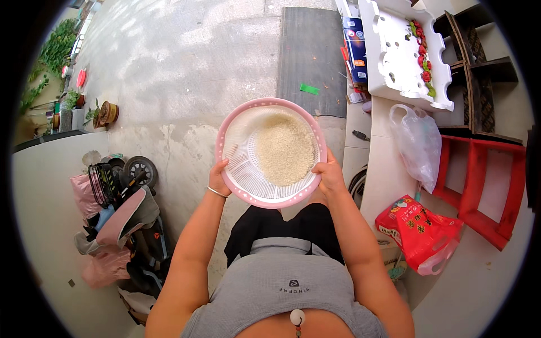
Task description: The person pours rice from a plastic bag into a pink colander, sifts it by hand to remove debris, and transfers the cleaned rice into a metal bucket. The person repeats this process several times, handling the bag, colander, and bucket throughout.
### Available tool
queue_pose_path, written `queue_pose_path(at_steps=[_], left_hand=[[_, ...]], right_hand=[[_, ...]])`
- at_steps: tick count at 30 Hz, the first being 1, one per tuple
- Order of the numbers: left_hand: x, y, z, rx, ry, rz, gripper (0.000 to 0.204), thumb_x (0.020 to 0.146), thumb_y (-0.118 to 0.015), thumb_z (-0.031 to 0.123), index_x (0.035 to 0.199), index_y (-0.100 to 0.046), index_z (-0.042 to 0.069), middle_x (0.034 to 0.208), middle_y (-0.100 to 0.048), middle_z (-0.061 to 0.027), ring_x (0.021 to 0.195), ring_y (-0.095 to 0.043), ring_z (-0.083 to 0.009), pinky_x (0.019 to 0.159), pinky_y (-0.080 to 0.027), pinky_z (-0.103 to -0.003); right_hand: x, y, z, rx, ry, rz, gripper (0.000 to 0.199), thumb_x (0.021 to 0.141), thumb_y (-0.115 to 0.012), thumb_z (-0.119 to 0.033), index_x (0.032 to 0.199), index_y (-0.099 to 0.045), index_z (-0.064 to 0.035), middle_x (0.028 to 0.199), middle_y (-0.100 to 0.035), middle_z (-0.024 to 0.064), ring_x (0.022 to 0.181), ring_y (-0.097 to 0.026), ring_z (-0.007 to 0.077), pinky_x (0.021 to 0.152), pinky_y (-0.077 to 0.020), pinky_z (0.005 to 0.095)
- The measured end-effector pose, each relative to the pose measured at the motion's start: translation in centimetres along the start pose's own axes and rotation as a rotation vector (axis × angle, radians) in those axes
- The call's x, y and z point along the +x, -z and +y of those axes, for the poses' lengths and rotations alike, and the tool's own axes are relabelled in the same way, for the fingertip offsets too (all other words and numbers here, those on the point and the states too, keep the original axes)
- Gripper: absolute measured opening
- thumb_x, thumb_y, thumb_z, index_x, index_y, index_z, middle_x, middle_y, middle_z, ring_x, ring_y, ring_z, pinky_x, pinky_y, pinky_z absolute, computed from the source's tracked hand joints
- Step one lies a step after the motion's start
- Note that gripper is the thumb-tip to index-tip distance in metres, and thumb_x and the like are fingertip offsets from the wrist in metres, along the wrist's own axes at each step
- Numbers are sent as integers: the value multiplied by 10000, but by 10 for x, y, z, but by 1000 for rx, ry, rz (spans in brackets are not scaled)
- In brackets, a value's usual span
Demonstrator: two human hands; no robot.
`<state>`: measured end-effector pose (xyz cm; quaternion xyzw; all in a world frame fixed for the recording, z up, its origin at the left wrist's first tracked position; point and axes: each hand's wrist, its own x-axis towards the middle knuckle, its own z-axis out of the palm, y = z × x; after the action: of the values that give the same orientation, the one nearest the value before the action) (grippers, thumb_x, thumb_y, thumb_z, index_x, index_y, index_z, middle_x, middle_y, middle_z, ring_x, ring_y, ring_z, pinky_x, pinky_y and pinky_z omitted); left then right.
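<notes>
A round white sieve basket with a pink, patterned rim [273, 102] is held out in front of me. Inside it a heap of uncooked white rice [286, 151] lies mostly toward the right, leaving the mesh bare on the left. My left hand [218, 176] grips the rim at its lower left, thumb on top. At the lower right, my right hand [330, 172] is closed on the rim in the same way. The fingers under the basket are mostly hidden.
To the left stand a folded pink and grey stroller [121, 219] and potted plants [107, 114]. On the right are a white foam box [394, 50], a clear plastic bag [416, 141], a red bag [417, 232] and a red frame [479, 186]. A dark mat [311, 50] covers floor ahead.
</notes>
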<state>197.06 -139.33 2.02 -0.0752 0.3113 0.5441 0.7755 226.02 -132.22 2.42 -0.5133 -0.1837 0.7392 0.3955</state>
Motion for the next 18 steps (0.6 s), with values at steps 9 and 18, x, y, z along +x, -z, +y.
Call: queue_pose_path(at_steps=[9, 18], left_hand=[[7, 1, -1, -15, -16, 1, 601, 841, -573, 179, 1391, -386, 26, 1330, -521, -175, 1191, -531, -322, 1040, -411, -451], [15, -11, 4, -11, 71, -69, 565, 885, -536, 235, 1369, -387, -16, 1322, -520, -204, 1216, -518, -335, 1050, -410, -459]], right_hand=[[9, 6, -7, -29, -33, -2, 746, 596, -436, 148, 1330, -460, 16, 1197, -594, 144, 1069, -598, 264, 899, -494, 325], [23, 24, -3, 13, -68, 93, 734, 604, -410, 168, 1322, -467, 30, 1207, -565, 184, 1003, -603, 295, 903, -491, 362]])
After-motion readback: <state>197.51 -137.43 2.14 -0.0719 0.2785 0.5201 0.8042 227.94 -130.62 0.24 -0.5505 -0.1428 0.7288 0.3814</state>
